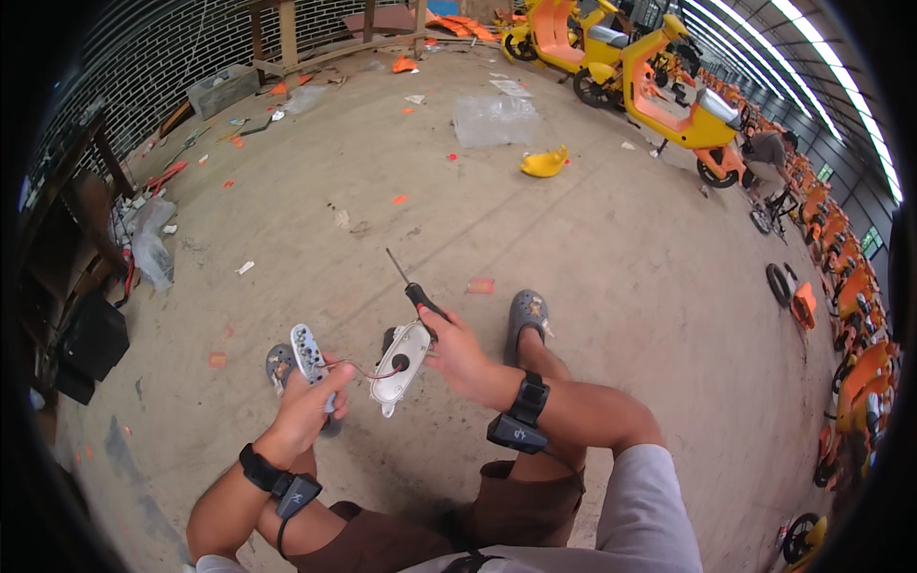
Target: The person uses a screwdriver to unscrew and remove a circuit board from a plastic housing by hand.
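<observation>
My left hand (310, 406) is closed on a long, rounded white board (307, 351) dotted with small round spots, possibly a lamp's light board. A thin red-and-dark wire (359, 369) runs from it into a dark round opening in a white oblong housing (389, 384). My right hand (462, 358) grips that housing by its right side and also holds a black-handled screwdriver (420, 298), its thin shaft pointing away and up to the left. Both parts are held above the floor between my feet. The fingers behind the housing are hidden.
Concrete floor (315, 229) carries a yellow curved shell (544, 162), clear plastic sheeting (495, 121) and orange scraps. Yellow scooters (659, 86) stand far right, where a person (767, 153) crouches. More orange scooters line the right. A dark bench (81, 191) and black box (91, 334) stand left.
</observation>
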`<state>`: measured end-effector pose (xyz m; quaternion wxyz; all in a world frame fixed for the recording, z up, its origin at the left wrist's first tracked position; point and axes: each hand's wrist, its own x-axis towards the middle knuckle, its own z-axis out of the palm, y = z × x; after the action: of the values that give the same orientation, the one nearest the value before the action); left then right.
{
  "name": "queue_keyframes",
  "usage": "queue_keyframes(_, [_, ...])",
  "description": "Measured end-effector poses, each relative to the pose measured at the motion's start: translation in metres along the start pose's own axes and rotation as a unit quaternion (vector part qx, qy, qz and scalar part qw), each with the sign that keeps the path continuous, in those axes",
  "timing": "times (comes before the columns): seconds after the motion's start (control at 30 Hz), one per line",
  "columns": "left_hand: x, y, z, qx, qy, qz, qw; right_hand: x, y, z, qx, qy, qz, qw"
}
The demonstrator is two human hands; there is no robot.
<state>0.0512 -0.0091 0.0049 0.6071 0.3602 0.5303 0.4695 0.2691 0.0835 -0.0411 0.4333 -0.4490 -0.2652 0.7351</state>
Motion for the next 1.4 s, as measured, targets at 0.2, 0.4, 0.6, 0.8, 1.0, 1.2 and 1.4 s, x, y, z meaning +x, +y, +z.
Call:
queue_keyframes(0.2, [0.013,-0.019,0.009,0.154,0.004,0.078,0.985,-0.009,-0.003,0.007,-0.005,-0.01,0.041,0.999])
queue_keyframes(0.4, [0.006,-0.011,0.034,0.25,-0.028,0.081,0.964,0.006,0.012,-0.018,0.017,-0.009,0.053,0.998])
queue_keyframes(0.6, [0.007,-0.03,0.011,0.378,0.018,0.125,0.917,0.004,0.017,0.017,-0.001,0.009,0.089,0.996])
queue_keyframes(0.8, [0.006,-0.019,0.029,0.37,-0.012,0.107,0.923,0.002,0.021,0.007,0.037,-0.009,0.121,0.992])
queue_keyframes(1.0, [0.007,-0.019,0.02,0.309,0.0,0.121,0.944,-0.003,0.015,0.009,0.04,-0.05,0.128,0.99])
queue_keyframes(1.2, [0.005,-0.024,0.021,0.431,-0.012,0.134,0.892,-0.004,0.015,0.009,0.036,-0.038,0.148,0.988])
queue_keyframes(1.4, [-0.005,-0.014,0.017,0.407,-0.001,0.118,0.906,-0.01,0.009,0.026,0.063,-0.134,0.196,0.969])
